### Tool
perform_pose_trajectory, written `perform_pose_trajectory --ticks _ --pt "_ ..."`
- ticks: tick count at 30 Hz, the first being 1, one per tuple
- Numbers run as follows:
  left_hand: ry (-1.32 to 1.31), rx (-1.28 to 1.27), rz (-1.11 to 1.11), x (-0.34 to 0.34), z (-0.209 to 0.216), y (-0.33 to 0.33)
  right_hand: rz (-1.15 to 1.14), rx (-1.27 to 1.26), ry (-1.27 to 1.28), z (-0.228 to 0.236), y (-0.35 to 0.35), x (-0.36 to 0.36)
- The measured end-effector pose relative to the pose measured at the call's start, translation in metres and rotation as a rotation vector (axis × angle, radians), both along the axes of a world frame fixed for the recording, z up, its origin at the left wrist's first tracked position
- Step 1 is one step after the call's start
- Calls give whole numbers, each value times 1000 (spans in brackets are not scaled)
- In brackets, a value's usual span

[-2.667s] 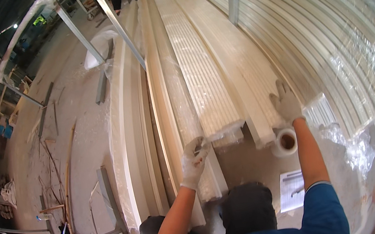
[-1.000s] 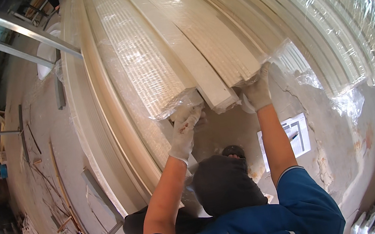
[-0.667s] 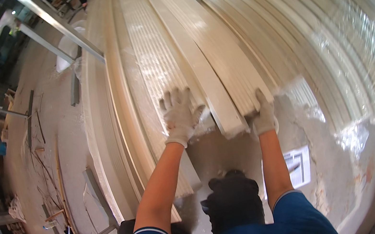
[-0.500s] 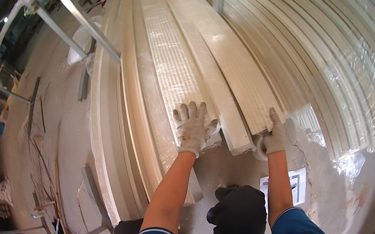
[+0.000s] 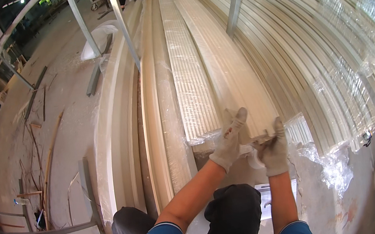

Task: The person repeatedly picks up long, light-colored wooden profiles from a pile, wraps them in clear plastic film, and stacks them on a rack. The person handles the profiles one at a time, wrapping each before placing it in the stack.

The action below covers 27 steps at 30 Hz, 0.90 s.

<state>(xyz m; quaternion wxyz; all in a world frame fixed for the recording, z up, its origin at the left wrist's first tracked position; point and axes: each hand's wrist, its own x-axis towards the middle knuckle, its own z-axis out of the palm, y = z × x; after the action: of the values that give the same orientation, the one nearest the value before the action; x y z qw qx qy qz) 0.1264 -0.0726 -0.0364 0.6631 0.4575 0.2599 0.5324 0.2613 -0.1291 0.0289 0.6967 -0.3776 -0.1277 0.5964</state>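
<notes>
Both my hands wear pale, smudged gloves and are at the near end of a long cream panel. My left hand is closed on its left edge near the corner, with part of the fingers hidden. My right hand grips the right corner of the same end, fingers curled at the edge. A pale ring like a tape roll shows beside the right hand; how it is held is unclear. Left of this panel lies a ribbed panel in clear film.
More long cream profiles lie at left, and a big film-wrapped stack at right. Metal posts rise among them. A printed sheet lies on the floor near my knee. Bent metal frames and sticks lie at far left.
My left hand has left the film-wrapped ribbed panel, moved right and closed on the cream panel's end. The dark gap between the two right-hand panels no longer shows. The view has shifted.
</notes>
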Motion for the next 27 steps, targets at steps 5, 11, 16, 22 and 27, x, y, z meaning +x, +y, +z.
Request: perform_pose_trajectory --ticks 5,11,16,22,27 --pt "-117 -207 34 -56 34 -41 153 57 -33 -25 -12 -57" --pt "150 -297 138 -99 3 -46 177 -61 14 -69 -17 -91" --pt "243 -317 95 -124 -53 -27 255 -157 -137 -89 -8 -99" --pt "301 -449 111 -135 -50 -26 596 -208 -819 -87 -3 -55" --pt "-250 -585 41 -154 -70 -36 105 -16 -824 -113 17 33"
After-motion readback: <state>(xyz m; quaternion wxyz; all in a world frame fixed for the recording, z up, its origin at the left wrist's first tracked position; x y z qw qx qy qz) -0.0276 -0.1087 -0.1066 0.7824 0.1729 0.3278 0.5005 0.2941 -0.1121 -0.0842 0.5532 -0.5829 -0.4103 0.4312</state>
